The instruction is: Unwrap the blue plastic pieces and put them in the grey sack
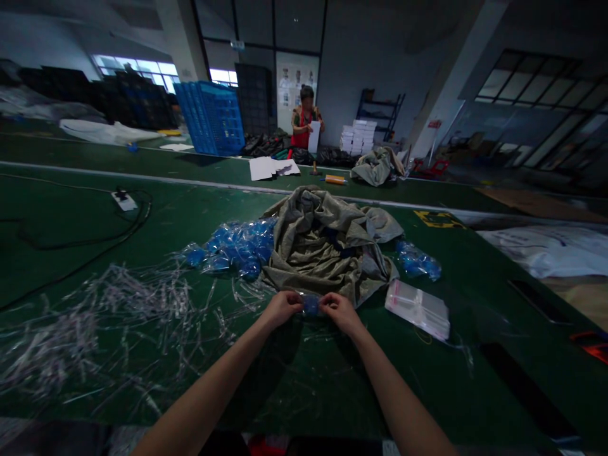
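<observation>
Between my two hands is a small clear plastic bag [311,305] with something blue in it. My left hand [284,306] pinches its left end, and my right hand [338,310] pinches its right end. Just beyond lies an open grey-green cloth sack [327,253], crumpled, with dark blue contents partly hidden in its folds. Left of the sack is a pile of blue items in clear bags [242,247]; a smaller group of bagged blue items [418,259] lies to its right. Near my right hand sits a stack of flat clear bags [418,309].
Thin plastic strips [128,310] litter the green table [190,392] at left. A power strip [124,201] and dark cables lie beyond. Dark flat objects [527,386] rest at right. Across the tables, a co-worker [306,123] holds a white box near blue crates [209,117].
</observation>
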The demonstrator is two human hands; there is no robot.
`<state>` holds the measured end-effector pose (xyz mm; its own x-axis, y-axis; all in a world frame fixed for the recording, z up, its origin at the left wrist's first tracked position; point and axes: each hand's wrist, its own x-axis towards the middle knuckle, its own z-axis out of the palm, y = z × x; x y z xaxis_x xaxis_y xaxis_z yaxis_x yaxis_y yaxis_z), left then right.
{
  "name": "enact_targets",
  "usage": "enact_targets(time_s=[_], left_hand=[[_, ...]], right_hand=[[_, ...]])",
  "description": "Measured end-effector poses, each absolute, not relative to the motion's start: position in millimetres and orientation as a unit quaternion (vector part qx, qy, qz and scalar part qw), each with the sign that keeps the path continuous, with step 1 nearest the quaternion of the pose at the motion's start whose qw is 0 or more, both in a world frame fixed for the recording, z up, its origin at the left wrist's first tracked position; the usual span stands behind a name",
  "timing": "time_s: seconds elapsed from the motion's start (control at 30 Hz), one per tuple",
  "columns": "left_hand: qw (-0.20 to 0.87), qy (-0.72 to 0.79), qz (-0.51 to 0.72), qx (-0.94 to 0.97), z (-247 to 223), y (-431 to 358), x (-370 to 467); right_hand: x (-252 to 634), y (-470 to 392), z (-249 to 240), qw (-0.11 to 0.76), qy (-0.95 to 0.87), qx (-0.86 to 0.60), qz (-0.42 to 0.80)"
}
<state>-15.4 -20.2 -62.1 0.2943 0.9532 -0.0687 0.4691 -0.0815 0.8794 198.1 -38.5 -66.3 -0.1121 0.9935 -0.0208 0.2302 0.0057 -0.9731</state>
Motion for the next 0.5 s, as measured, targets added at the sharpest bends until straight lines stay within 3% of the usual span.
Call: enact_targets(time_s=[0.33,0.5], left_hand=[[0.498,0.472,0.319,0.654,-12,-20,-27],[0.387,0.570,0.379,0.618,21,23,-65]], right_hand=[[194,-48,-40,0.443,-0.570,-0.516,0.462],[223,-66,-19,0.428,-0.581,-0.562,0.405]])
